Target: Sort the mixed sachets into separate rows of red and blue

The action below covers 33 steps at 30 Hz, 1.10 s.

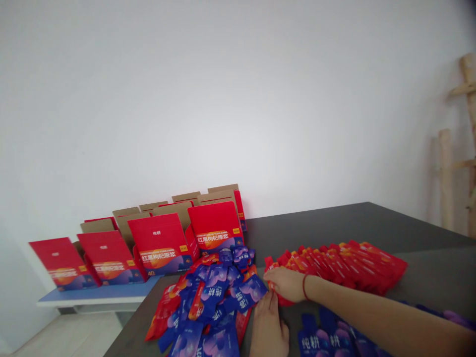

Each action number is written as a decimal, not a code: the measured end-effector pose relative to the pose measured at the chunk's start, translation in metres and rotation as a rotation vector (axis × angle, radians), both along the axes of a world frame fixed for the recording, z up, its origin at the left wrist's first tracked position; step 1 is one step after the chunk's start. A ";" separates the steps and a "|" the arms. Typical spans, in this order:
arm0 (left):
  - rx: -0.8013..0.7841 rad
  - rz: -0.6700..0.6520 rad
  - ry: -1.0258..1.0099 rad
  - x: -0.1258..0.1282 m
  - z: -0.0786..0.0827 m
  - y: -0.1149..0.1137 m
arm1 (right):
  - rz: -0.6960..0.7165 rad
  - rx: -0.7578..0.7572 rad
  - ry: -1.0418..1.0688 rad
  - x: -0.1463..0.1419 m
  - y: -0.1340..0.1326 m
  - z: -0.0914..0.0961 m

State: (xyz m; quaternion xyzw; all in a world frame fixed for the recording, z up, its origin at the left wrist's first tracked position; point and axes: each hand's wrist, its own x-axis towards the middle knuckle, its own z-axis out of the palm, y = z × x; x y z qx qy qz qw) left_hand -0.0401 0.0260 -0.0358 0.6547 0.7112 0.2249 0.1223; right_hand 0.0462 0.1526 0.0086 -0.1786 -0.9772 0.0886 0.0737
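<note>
My right hand [285, 284], with a red band on its wrist, is closed over a red pouch at the left end of a fanned row of red pouches [338, 265]. Just below it, my left hand [269, 325] has its fingers stretched forward, the thumb apart, and its fingertips meet my right fingers. Those fingertips lie beside a blue pouch [248, 293] at the edge of a loose heap. Blue and red pouches [215, 290] are jumbled together in that heap. In front of my right forearm lies a row of blue pouches [327, 339], partly covered by the arm.
Several open red cartons [159, 243] with brown inner flaps stand behind and left of the heap, some on a blue-topped bench [100, 293]. The dark table [308, 223] reaches back to a white wall [238, 99]. A wooden frame [446, 178] stands at the far right.
</note>
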 end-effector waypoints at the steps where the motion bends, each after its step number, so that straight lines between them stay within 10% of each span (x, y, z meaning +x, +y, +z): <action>1: 0.003 -0.001 -0.007 0.000 0.003 0.000 | 0.000 0.013 -0.002 -0.005 0.000 0.004; 15: 0.297 0.076 -0.310 -0.014 0.026 -0.006 | -0.202 -0.018 -0.075 -0.055 -0.006 0.013; 20: 0.402 0.129 -0.708 -0.017 0.025 -0.002 | -0.293 -0.104 -0.016 -0.043 -0.009 0.015; 33: 0.513 0.375 -1.217 -0.032 0.013 0.012 | -0.378 -0.680 0.250 -0.001 -0.030 0.021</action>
